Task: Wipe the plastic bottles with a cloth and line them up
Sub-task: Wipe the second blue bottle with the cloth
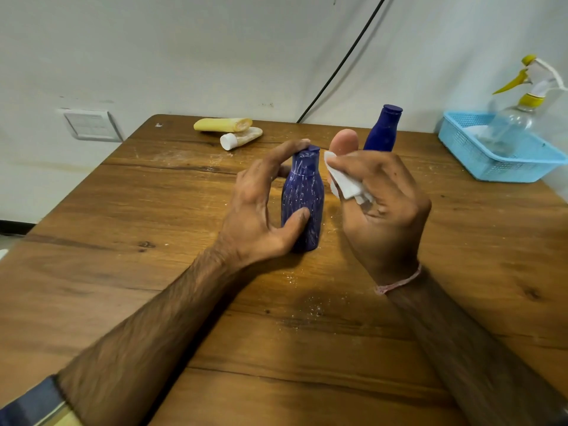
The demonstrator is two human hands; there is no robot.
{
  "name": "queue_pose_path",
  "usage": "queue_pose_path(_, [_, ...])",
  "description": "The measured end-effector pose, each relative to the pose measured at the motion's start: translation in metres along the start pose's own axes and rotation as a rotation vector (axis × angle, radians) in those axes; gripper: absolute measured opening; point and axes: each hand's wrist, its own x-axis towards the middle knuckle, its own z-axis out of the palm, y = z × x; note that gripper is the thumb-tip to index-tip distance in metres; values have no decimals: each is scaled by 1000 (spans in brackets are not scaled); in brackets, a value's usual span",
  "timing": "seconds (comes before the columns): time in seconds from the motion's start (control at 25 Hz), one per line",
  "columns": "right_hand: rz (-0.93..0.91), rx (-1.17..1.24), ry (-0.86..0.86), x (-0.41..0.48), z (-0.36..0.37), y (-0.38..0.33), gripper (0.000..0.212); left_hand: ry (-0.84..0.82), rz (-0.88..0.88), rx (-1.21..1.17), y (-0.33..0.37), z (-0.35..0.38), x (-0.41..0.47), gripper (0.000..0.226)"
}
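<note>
**Cloth poised at the bottle's 3 o'clock**

The streaked bottle (302,195) stands upright in the middle of the table (153,226), its long axis vertical. The left hand (261,204) holds it from 9 o'clock, with the forefinger on the cap, the thumb pressed low on the body and the other fingers curled behind. The right hand (384,210) sits just beside the neck at 3 o'clock, apart from it, pinching a folded white cloth (344,179) between thumb and fingers. The wipe likely runs leftward onto the shoulder, then down. The bottle is smooth dark-blue plastic, round-shouldered and flecked with white residue. The cloth looks thin and soft. A cleaner far bottle (382,130) stands at 1 o'clock, two pale tubes (221,124) lie at 11, and a mesh basket (491,167) holds a sprayer (516,118) at 2.
</note>
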Motion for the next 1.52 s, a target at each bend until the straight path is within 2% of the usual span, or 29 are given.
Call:
queue_pose_path(0.12, [-111,23,-64,10,6,-5,21,-17,5,-47,2,0,2,79])
queue_pose_path(0.28, [-184,-47,-325,-19,-2,-2,20,11,-42,-94,3,-4,5,75])
queue_pose_path(0.32, [-173,-53,-334,-19,-7,-1,20,6,-46,-99,4,-5,6,75])
queue_pose_path(0.48, [-164,-52,-174,19,-2,-3,21,-24,-68,-147,5,-5,4,77])
queue_pose_path(0.72, [-240,-143,-407,-9,-3,-7,22,-1,-136,-212,2,-7,5,79])
queue_pose_path(0.92, [-187,-117,-300,27,7,-9,27,-7,-184,-263,0,-6,3,80])
queue_pose_path(1.12, [-244,-174,-501,-10,0,-9,25,14,-229,-297,-4,-8,3,81])
queue_pose_path(1.28, [-165,-138,-383,25,3,-4,26,-6,-314,-424,-10,-7,1,84])
queue_pose_path(1.32, [-149,-131,-398,30,7,-5,28,-6,-336,-486,-12,-7,0,84])
queue_pose_path(1.52, [-172,-97,-646,-15,-2,-3,27,78,-517,-705,-24,-11,-2,89])
